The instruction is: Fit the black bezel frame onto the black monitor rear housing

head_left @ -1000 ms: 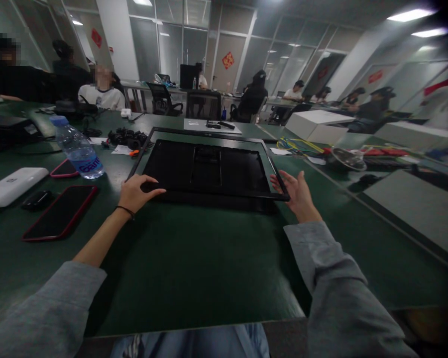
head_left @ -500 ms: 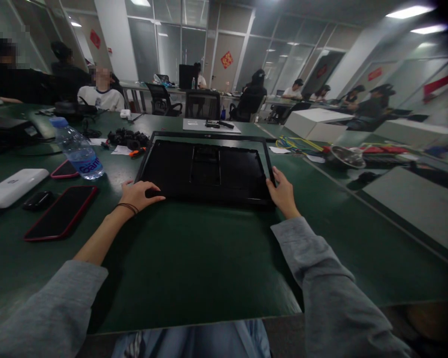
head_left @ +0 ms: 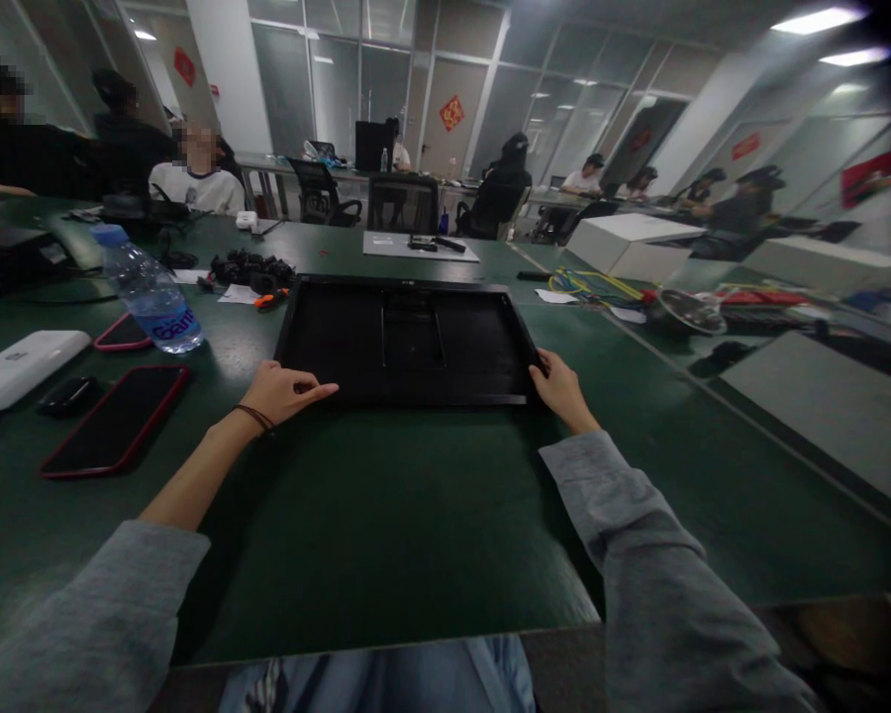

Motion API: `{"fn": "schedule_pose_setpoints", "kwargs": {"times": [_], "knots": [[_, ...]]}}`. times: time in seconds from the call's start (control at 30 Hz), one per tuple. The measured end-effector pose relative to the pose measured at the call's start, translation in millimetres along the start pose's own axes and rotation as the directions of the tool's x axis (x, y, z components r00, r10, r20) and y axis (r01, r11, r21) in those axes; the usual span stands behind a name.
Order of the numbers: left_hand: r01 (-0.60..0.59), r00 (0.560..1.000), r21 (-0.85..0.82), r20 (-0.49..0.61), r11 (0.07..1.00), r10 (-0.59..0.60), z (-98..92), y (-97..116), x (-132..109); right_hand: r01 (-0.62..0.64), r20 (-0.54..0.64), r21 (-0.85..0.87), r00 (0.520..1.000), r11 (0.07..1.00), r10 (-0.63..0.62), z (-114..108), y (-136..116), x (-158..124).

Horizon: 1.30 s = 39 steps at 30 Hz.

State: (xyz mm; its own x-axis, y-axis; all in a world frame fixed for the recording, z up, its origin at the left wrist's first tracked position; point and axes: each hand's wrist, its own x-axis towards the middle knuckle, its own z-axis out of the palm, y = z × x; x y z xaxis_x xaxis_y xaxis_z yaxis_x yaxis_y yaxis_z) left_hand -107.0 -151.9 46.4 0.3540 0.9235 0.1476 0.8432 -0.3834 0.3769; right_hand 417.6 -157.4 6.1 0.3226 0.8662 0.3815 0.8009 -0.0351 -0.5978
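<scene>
A dark green tabletop (head_left: pixel 401 535) is shining nearest the body, and its slick surface could let the work skate if one side is being pushed harder than the other. On it a black frame (head_left: pixel 416 400), narrow, straight-edged and looking like plastic, is lying over a black panel (head_left: pixel 334 332). The two hands are staying well apart: the right hand (head_left: pixel 562 389) is clamping the frame's near right side between thumb and fingers, while the left hand (head_left: pixel 282 394) is touching the near left corner, its thumb reaching along the front edge; whether it is truly gripping I cannot tell. Uneven pressing here could be cocking the frame, bending its thin strip or nipping a fingertip underneath. Because black is meeting black, a gap along the seam could be going unnoticed. Farther in, the panel is showing a matte, shallow tray shape with upright ridges at its middle. Off to the left, a clear, ribbed bottle (head_left: pixel 152 297) with a blue cap is standing near a red-edged phone (head_left: pixel 119 421); a stray elbow could be tipping it. Beyond the frame, a smooth grey sheet (head_left: pixel 386 246) is carrying slim black pieces (head_left: pixel 445 245).
</scene>
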Motion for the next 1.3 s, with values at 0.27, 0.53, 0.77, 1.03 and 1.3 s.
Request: {"fn": "schedule_pose_setpoints", "kwargs": {"times": [0.27, 0.53, 0.77, 1.03, 1.3], "knots": [[0.340, 0.845, -0.189, -0.368, 0.921, -0.388, -4.6, -40.3, 2.9, 0.004, -0.046, -0.018, 0.999, 1.000, -0.005, 2.2, -6.3, -5.6], [0.414, 0.875, 0.034, -0.289, 0.910, -0.388, -3.1, -52.5, 2.0, 0.004, -0.003, -0.023, 1.000, 1.000, -0.004, 4.9, -13.9, -7.8], [0.481, 0.867, 0.127, -0.215, 0.867, -0.450, -4.0, -42.5, 5.6, 0.042, -0.036, -0.016, 0.998, 0.999, -0.042, 13.4, -13.6, -10.1], [0.483, 0.863, 0.004, -0.170, 0.876, -0.475, -3.4, -53.2, 7.0, 0.069, -0.018, 0.065, 0.998, 0.996, -0.068, 14.4, -4.3, -7.2], [0.362, 0.796, -0.026, -0.512, 0.932, -0.323, -3.0, -28.4, 1.3, 0.188, -0.260, -0.104, 0.943, 0.977, -0.209, 18.1, -34.2, -10.8]]}}
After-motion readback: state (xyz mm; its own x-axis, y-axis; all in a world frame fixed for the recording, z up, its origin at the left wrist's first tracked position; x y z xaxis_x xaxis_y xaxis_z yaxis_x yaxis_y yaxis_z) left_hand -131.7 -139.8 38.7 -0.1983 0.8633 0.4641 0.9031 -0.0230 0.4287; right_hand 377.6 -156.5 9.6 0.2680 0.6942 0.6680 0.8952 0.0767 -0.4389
